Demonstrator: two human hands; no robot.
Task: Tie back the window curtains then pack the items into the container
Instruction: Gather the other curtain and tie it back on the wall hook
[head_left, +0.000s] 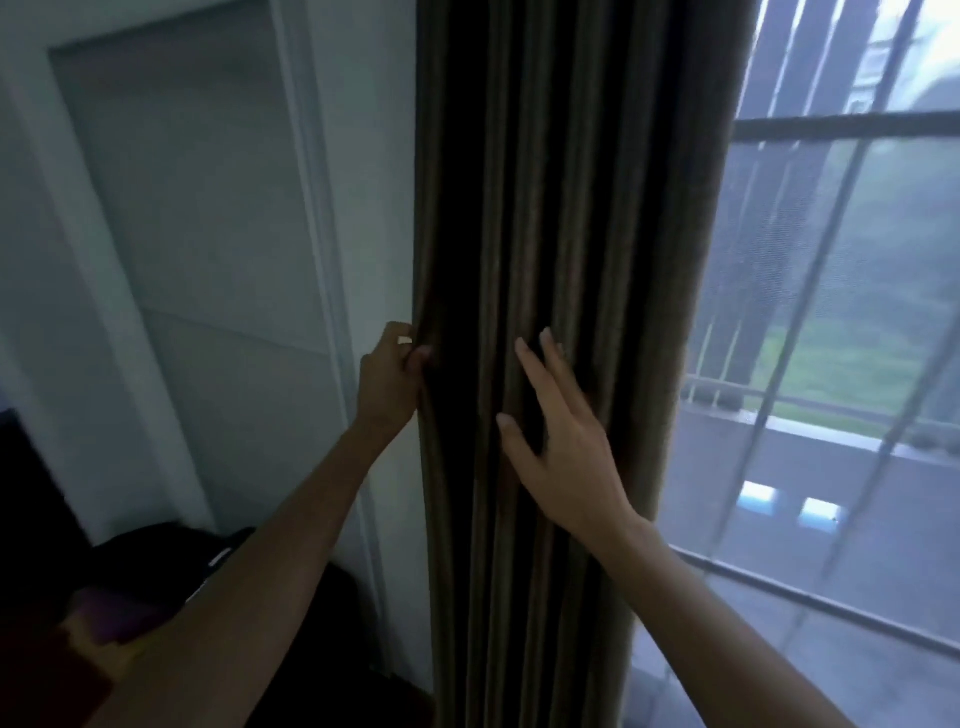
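Brown, heavy cloth hangs as one bunched column down the middle of the view: the window curtain (571, 208), its folds pressed close and its long axis running straight up and down; it stands between the pale panelled wall (208, 234) on one side and the barred window (857, 312) on the other.

Left hand (389, 379) is at the curtain's wall-side edge; its fingers (418, 358) are curled in and pinch the outermost fold, thumb against the cloth. Right hand (561, 447) lies on the front of the column, a little lower and towards the window; its fingers (532, 374) are straight and spread, pointing up along the folds, and they hold nothing, only press flat on the cloth.

So the bundle sits between the two hands, the left at its edge and the right across its face; both are touching it, neither is nearer. Any band would have to run crosswise to the folds, round the column at about the height of the hands; the window-side edge lies beyond the right hand's fingertips, so that hand would likely have to reach further round to close the bundle.

No tie-back, cord or hook can be made out; whether one hangs behind the cloth cannot be told. No container is clearly in view; only dark, blurred shapes (156, 566) low by the wall.
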